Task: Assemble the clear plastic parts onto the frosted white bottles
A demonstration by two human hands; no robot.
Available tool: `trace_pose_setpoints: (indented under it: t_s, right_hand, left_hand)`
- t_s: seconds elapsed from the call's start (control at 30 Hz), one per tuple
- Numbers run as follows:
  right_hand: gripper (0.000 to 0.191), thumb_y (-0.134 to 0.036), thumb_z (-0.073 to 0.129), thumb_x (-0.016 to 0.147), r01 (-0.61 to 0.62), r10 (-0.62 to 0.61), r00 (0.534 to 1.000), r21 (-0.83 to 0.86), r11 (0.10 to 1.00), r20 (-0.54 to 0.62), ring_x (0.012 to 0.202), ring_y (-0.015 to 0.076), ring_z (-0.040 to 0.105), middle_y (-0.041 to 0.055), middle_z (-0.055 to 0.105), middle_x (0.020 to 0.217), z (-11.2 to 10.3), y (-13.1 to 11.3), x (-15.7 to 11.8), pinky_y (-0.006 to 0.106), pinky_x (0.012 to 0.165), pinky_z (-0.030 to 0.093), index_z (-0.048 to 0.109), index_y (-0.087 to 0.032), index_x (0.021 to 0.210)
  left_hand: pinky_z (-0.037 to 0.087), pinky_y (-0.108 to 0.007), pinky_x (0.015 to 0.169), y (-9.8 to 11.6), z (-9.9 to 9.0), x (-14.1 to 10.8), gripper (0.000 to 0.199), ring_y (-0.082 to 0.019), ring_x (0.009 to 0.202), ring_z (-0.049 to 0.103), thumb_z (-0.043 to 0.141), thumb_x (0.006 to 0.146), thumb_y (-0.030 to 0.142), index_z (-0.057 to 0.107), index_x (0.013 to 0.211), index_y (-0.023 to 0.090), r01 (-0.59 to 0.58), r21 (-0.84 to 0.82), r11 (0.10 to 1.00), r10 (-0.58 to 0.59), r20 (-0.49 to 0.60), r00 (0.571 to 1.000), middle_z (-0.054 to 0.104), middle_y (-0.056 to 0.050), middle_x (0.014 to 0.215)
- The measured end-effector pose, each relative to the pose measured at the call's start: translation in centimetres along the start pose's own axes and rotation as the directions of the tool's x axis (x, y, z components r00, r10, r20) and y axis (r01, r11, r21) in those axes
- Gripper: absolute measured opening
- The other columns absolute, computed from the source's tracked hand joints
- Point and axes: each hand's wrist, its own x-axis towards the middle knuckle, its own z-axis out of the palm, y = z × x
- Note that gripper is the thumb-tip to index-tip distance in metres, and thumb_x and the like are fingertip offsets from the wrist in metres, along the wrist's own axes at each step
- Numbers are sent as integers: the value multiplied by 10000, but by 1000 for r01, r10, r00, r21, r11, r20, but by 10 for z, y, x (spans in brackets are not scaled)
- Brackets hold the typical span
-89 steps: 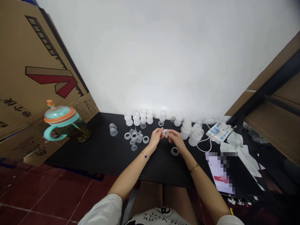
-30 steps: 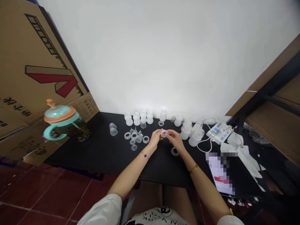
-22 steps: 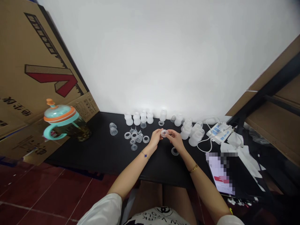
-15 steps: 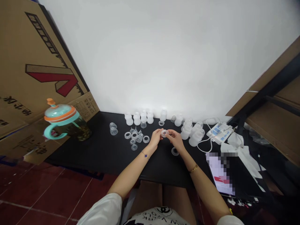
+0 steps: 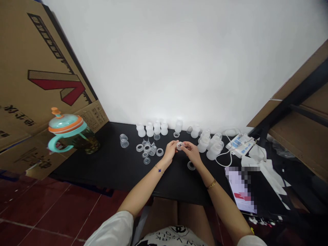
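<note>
Between my two hands, above the black table, is a whitish bottle collar ring [image 5: 180,145]. My left hand [image 5: 171,150] pinches its left side, while my right hand [image 5: 191,150] grips the right side with fingers closed. Whether a nipple sits inside the ring is too small to tell. Another ring [image 5: 191,165] lies under my right wrist. Left of my hands are loose collar rings [image 5: 160,152], clear nipples [image 5: 153,149] and small discs [image 5: 147,160]. A white bottle [image 5: 178,126] stands behind my hands, with a ring [image 5: 176,135] in front of it.
White bottles [image 5: 150,130] line the wall at left; capped bottles [image 5: 214,151] stand at right. Clear caps [image 5: 124,140] lie further left. A teal-handled jug [image 5: 74,133] is beside the cardboard box [image 5: 33,82]. A power strip [image 5: 241,145] with cable and a tablet [image 5: 242,191] lie at right.
Almost nothing differs. Both hands stay in place around the ring, with at most a tiny shift of the fingers.
</note>
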Motion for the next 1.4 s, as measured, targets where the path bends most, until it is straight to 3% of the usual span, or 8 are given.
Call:
trace_pose_setpoints:
  t_s: [0.27, 0.57, 0.7, 0.9, 1.4]
  right_hand:
    - [327, -453, 728, 758, 36, -37, 999, -22, 999, -36, 699, 187, 641, 73, 754, 906, 2, 8, 1, 297, 617, 478, 695, -189, 947]
    - [326, -464, 710, 785, 57, -58, 998, -36, 998, -29, 587, 129, 553, 57, 743, 928, 2, 11, 1, 252, 505, 408, 686, -196, 969]
    - [349, -474, 727, 752, -5, 4, 1000, 33, 999, 25, 485, 92, 473, 29, 715, 887, 2, 10, 1, 234, 420, 366, 643, -209, 963]
    - [366, -464, 754, 714, -43, 41, 998, 43, 998, 48, 470, 84, 466, -5, 679, 822, 3, 9, 1, 222, 411, 372, 598, -218, 936]
    - [259, -410, 693, 754, 74, -76, 997, -76, 994, -24, 484, 84, 360, 6, 695, 806, 5, 8, -1, 242, 469, 266, 620, -210, 902]
  left_hand:
    - [356, -218, 533, -2, 2, -2, 476, -99, 588, 474, 778, 699, 613, 615, 676, 166, -58, 10, 998, 58, -13, 998, 555, 8, 638]
    - [350, -219, 524, -3, 2, 1, 478, -98, 578, 470, 779, 684, 610, 611, 674, 163, -61, 23, 998, 62, -28, 998, 544, 17, 628]
    - [350, -219, 524, -1, 0, 1, 437, -100, 577, 484, 779, 710, 571, 625, 684, 163, -60, 23, 998, 60, -5, 998, 561, 13, 631]
    - [345, -218, 518, -3, 0, 2, 412, -99, 573, 489, 776, 713, 545, 637, 691, 158, -56, 37, 998, 57, -13, 998, 578, 8, 642]
    - [384, -221, 531, 0, 4, -3, 455, -87, 532, 483, 818, 682, 555, 601, 656, 156, -44, -81, 996, 46, 28, 999, 569, 16, 594]
